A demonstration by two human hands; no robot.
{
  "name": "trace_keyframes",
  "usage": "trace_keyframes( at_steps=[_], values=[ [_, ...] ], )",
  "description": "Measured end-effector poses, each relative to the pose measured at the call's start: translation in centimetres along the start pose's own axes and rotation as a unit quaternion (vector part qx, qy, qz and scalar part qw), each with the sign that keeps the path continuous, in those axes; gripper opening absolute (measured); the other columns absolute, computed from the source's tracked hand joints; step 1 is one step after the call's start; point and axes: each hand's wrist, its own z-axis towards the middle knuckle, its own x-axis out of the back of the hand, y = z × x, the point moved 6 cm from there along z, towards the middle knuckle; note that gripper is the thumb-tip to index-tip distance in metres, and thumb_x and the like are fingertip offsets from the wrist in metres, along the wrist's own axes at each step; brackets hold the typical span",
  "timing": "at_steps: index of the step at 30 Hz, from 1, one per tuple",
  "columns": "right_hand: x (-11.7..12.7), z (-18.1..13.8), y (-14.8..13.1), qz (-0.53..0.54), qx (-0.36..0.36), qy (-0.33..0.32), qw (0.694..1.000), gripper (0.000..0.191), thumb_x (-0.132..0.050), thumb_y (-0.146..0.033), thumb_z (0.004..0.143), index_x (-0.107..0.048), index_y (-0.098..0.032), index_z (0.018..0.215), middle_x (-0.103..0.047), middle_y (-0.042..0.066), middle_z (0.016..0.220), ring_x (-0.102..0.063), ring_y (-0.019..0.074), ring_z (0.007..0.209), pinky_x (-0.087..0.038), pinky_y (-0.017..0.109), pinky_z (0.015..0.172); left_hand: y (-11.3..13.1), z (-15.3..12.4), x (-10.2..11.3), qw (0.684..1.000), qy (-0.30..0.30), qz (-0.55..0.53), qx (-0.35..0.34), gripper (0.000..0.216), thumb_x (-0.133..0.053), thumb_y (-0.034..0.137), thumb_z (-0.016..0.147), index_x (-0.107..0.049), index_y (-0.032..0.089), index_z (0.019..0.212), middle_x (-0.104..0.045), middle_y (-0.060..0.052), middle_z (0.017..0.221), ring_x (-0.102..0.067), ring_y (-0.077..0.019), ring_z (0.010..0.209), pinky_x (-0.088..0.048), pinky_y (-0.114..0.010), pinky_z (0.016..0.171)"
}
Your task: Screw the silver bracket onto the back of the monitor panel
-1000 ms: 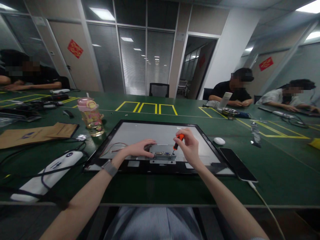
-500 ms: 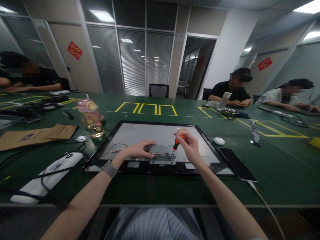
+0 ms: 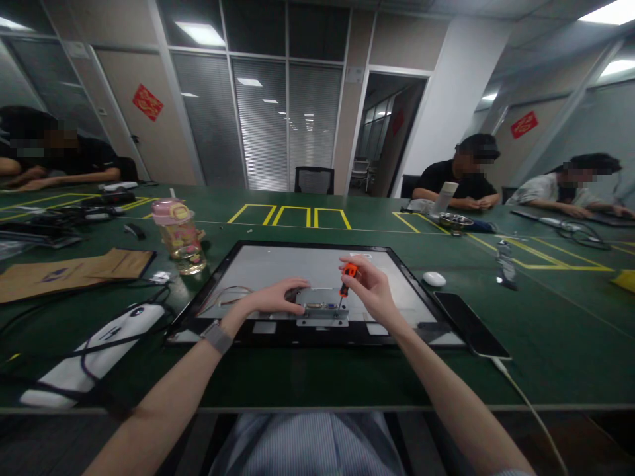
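A flat display panel (image 3: 297, 264) with a black frame lies back side up on the table in front of me. Near its front edge sits a metal bracket (image 3: 323, 320) with a row of video ports. My left hand (image 3: 272, 297) is curled around the bracket's left end, thumb at the ports and fingers behind. A screwdriver (image 3: 349, 276) with an orange and black handle is pinched in my right hand (image 3: 373, 285). It stands nearly upright, its tip down at the right end of the bracket. Thin wires (image 3: 225, 295) run across the panel at left.
A white power strip (image 3: 106, 347) with black cables, a brown paper bag (image 3: 74, 272) and a pink-lided bottle (image 3: 177, 238) are on the left. At right lie a phone (image 3: 471, 324) on a charging cable and a white earbud case (image 3: 434, 279). Several co-workers sit across the table.
The screwdriver's handle has shifted slightly left and stands more upright, and the fingers of my right hand have turned around it. My left hand stays on the bracket.
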Motion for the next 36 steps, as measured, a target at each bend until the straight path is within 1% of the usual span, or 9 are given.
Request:
trace_keyframes(
  at_steps=[3,5,9,14,18,22,27,31,36],
  values=[
    [0.05,-0.19,0.33,-0.012,-0.004,0.016,1.0,0.034,-0.058,-0.022,0.083,-0.054,-0.025,0.117,-0.062,0.005,0.096,-0.06,0.0181,0.091,-0.048,0.038,0.085,-0.1,-0.04,0.02,1.0,0.002,0.0,0.005,0.074,-0.067,0.054,0.069,-0.042,0.026,0.132,-0.031,-0.006,0.147,-0.028,-0.0257,0.135,-0.022,-0.039,0.113],
    [0.1,-0.31,0.31,-0.03,0.012,0.022,0.999,0.03,-0.054,-0.022,0.086,-0.053,-0.025,0.115,-0.062,0.006,0.099,-0.06,0.0191,0.094,-0.048,0.04,0.088,-0.04,-0.08,0.06,1.0,0.003,0.0,0.002,0.073,-0.066,0.055,0.069,-0.042,0.027,0.132,-0.031,-0.005,0.147,-0.028,-0.0259,0.135,-0.022,-0.04,0.113],
    [-0.09,-0.31,0.2,-0.051,0.032,-0.005,0.998,0.024,-0.046,-0.022,0.09,-0.051,-0.024,0.113,-0.06,0.008,0.105,-0.06,0.0195,0.094,-0.047,0.042,0.088,0.08,-0.12,0.13,1.0,0.003,0.01,0.002,0.073,-0.066,0.056,0.069,-0.043,0.027,0.132,-0.032,-0.005,0.147,-0.027,-0.0262,0.136,-0.021,-0.04,0.113],
    [0.36,-0.11,-0.12,-0.138,0.054,0.026,0.989,0.027,-0.06,-0.023,0.081,-0.057,-0.025,0.107,-0.054,0.006,0.098,-0.056,0.0191,0.088,-0.048,0.039,0.083,0.23,-0.12,0.15,1.0,0.004,0.009,0.004,0.072,-0.067,0.055,0.069,-0.043,0.028,0.132,-0.032,-0.004,0.147,-0.028,-0.0261,0.136,-0.021,-0.04,0.113],
    [0.49,-0.21,-0.39,-0.192,0.073,0.06,0.977,0.032,-0.059,-0.019,0.081,-0.055,-0.025,0.112,-0.054,0.005,0.094,-0.055,0.0186,0.084,-0.049,0.037,0.078,0.51,-0.18,0.2,1.0,0.004,0.012,0.004,0.071,-0.067,0.053,0.07,-0.044,0.026,0.131,-0.033,-0.005,0.146,-0.029,-0.0258,0.135,-0.021,-0.039,0.113],
    [0.11,-0.5,-0.16,-0.177,0.066,0.06,0.98,0.037,-0.054,-0.017,0.083,-0.049,-0.025,0.12,-0.056,0.008,0.101,-0.057,0.0193,0.088,-0.051,0.037,0.078,0.71,-0.15,0.21,1.0,0.004,0.021,0.005,0.071,-0.067,0.051,0.071,-0.043,0.023,0.132,-0.033,-0.007,0.146,-0.029,-0.0256,0.135,-0.021,-0.039,0.113],
    [-0.39,-0.79,0.32,-0.137,0.045,0.016,0.989,0.039,-0.043,-0.017,0.088,-0.041,-0.025,0.126,-0.054,0.011,0.117,-0.061,0.0176,0.085,-0.055,0.036,0.074,0.73,-0.02,0.18,1.0,0.009,0.015,-0.005,0.069,-0.068,0.048,0.07,-0.046,0.024,0.13,-0.035,-0.006,0.145,-0.031,-0.025,0.134,-0.022,-0.037,0.112],
    [-0.27,-0.71,-0.17,-0.236,0.088,0.001,0.968,0.042,-0.05,-0.02,0.085,-0.042,-0.024,0.126,-0.058,0.01,0.109,-0.059,0.021,0.088,-0.049,0.04,0.082,0.52,-0.05,0.17,1.0,0.01,0.01,0.002,0.07,-0.068,0.051,0.069,-0.045,0.026,0.13,-0.034,-0.005,0.145,-0.03,-0.0259,0.134,-0.022,-0.039,0.112],
    [-0.16,-0.55,-0.52,-0.285,0.122,0.006,0.951,0.041,-0.055,-0.022,0.084,-0.046,-0.025,0.124,-0.057,0.007,0.092,-0.054,0.0188,0.076,-0.049,0.035,0.073,0.42,-0.12,0.15,1.0,0.006,0.008,0.011,0.071,-0.068,0.052,0.069,-0.044,0.026,0.131,-0.032,-0.004,0.146,-0.029,-0.026,0.135,-0.022,-0.038,0.112]
  ],
)
